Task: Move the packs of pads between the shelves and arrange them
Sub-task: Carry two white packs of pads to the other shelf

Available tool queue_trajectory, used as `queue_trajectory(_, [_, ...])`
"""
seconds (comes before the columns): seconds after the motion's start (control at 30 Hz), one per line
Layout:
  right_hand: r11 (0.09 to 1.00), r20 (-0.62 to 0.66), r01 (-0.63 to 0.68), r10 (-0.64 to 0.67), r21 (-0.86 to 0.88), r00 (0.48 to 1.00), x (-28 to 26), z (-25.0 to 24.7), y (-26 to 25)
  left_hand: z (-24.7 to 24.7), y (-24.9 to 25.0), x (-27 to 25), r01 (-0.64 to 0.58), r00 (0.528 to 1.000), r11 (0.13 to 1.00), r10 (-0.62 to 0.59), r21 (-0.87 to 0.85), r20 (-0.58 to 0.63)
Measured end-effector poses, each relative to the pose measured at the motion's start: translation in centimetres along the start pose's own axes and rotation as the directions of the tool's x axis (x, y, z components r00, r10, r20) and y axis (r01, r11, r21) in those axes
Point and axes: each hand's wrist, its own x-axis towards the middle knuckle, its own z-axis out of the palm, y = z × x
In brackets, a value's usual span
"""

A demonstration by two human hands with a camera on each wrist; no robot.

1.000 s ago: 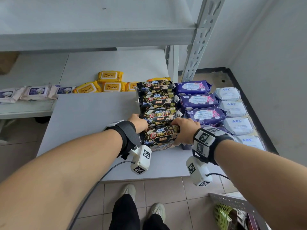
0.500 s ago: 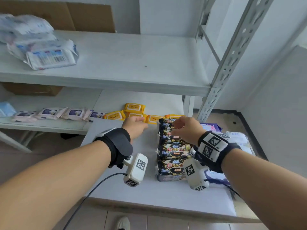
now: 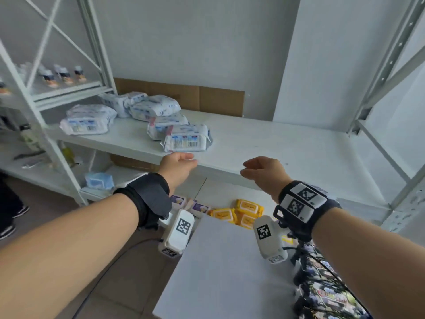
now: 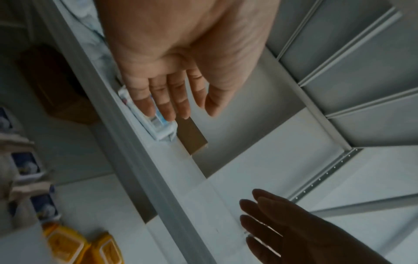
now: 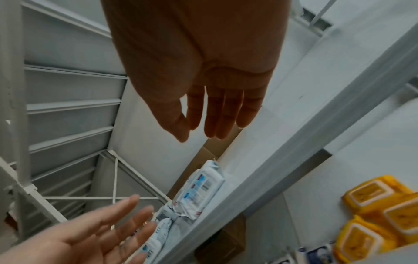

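Observation:
Several white and blue packs of pads lie on the upper shelf, heaped toward its left. My left hand hovers at the shelf's front edge just below the nearest pack, fingers straight and empty. My right hand hangs further right at the same edge, also empty with relaxed fingers. Black patterned packs lie on the low board at the bottom right, partly behind my right forearm. The nearest white pack shows in the right wrist view.
Yellow wipe packs and purple-labelled packs lie on the lower shelf. A slanted metal post stands at right and a white upright at left. Brown cardboard leans at the shelf's back. Small bottles stand far left.
Both hands let go of the black patterned packs on the low board and rose, empty, to the front edge of the upper shelf. The head view tilted upward.

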Motion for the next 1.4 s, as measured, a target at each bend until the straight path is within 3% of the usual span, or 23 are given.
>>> queue_trajectory(0.2, [0.995, -0.083, -0.061, 0.068, 0.075, 0.994, 4.9, 10.7, -5.2, -10.3, -2.3, 7.5, 0.03, 0.999, 1.0, -0.03, -0.003, -0.011])
queue_trajectory(0.4, [0.98, -0.177, -0.178, 0.191, 0.088, 0.966, 9.2, 17.8, -8.8, -18.0, -3.7, 15.2, 0.124, 0.986, 0.992, -0.126, 0.025, 0.106])
queue_trajectory(0.53, [0.963, -0.211, -0.269, 0.266, 0.017, 0.94, 11.2, 19.9, -10.1, -20.6, -3.8, 19.1, 0.24, 0.945, 0.97, -0.241, 0.028, 0.223])
queue_trajectory(0.73, [0.927, -0.277, -0.365, 0.33, -0.085, 0.903, 15.1, 20.5, -10.6, -21.3, -4.0, 24.4, 0.365, 0.866, 0.931, -0.35, 0.029, 0.358])
queue_trajectory(0.87, [0.883, -0.346, -0.464, 0.414, -0.072, 0.842, 18.7, 20.1, -9.4, -21.2, -4.1, 28.0, 0.426, 0.822, 0.904, -0.402, 0.032, 0.403])
queue_trajectory(1.03, [0.854, -0.368, -0.519, 0.47, -0.04, 0.802, 24.1, 19.2, -8.2, -20.0, -3.3, 33.9, 0.42, 0.817, 0.905, -0.411, 0.071, 0.406])
queue_trajectory(1.4, [0.663, -0.25, -0.684, 0.637, -0.303, 0.729, 30.7, 18.9, -7.0, -16.1, -2.9, 41.8, 0.376, 0.783, 0.915, -0.398, 0.145, 0.478])
